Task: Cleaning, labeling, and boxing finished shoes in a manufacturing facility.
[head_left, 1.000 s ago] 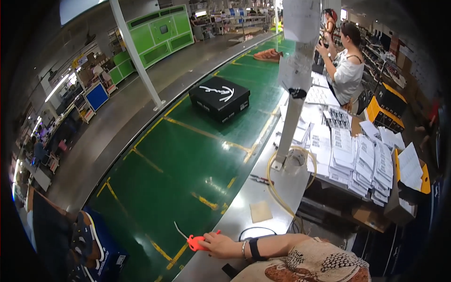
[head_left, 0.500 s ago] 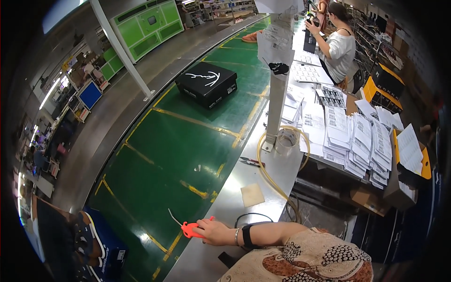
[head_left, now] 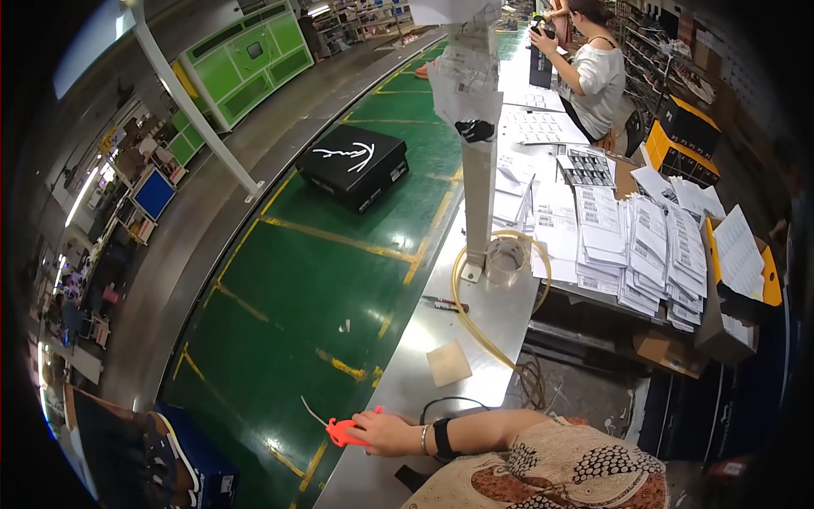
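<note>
My right hand [head_left: 380, 434] is closed around a coral-red hand tool [head_left: 343, 432], over the steel table edge beside the green belt. A thin, bent, pale tube [head_left: 314, 411] sticks out of the tool toward the belt. The tool's grip is partly hidden by my fingers, so its exact kind is unclear. Above the hand on the metal ledge [head_left: 415, 377] lies a cream square pad [head_left: 448, 363], with a black cord [head_left: 454, 399] between pad and forearm. Farther along the ledge rest small thread snips [head_left: 446, 304]. My left hand is out of view.
A black shoebox [head_left: 354, 165] sits on the green belt [head_left: 288, 314]. Dark shoes [head_left: 174, 462] and a blue box [head_left: 212, 467] stand at lower left. A post [head_left: 477, 199] with a coiled yellow hose [head_left: 476, 327] rises from the ledge. Paper stacks [head_left: 602, 246] and a co-worker [head_left: 593, 72] are at right.
The whole view has shifted, with the shoebox, post and papers appearing farther left and mostly lower. My right hand keeps its hold on the coral-red tool.
</note>
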`<state>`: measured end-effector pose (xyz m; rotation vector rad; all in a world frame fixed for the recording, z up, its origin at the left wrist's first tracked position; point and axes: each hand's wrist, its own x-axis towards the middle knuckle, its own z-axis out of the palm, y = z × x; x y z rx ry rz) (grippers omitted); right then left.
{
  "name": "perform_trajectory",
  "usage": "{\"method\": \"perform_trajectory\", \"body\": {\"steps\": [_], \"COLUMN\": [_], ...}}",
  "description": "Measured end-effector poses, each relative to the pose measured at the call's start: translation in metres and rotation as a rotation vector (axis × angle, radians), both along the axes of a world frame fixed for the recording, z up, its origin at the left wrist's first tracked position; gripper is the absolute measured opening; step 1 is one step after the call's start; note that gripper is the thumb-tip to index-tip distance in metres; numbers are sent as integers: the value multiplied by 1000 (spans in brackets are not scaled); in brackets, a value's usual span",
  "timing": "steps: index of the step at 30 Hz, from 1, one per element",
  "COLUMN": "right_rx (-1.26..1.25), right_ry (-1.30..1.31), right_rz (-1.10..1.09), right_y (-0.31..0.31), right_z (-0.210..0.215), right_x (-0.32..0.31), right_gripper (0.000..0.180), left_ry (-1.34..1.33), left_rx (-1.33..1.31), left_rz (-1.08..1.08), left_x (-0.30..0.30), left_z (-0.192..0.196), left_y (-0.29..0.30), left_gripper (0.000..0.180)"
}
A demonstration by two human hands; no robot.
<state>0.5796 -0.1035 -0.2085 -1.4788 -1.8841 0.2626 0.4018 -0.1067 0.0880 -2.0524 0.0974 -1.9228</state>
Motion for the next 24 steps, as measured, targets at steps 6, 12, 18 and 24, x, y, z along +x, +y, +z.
{"method": "perform_trajectory", "body": {"steps": [6,12,18,24], "right_rx": [-63,-41,37,656], "right_ry": [-118,-231,211,613], "right_rz": [-60,-50,-165,201], "right_y": [-5,-43,-41,-64], "right_z": [-25,2,49,258], "right_x": [4,21,35,100], "right_gripper": [33,29,23,17], "left_ry": [-44,798,892,970], "left_rx": [-40,-1072,-1077,-1000], "left_rz": [-218,322,29,-54], "left_x": [61,27,14,6], "left_z": [-27,-153,-288,-343], "left_y": [15,-11,-21,-25], "left_gripper": [26,30,24,31]}}
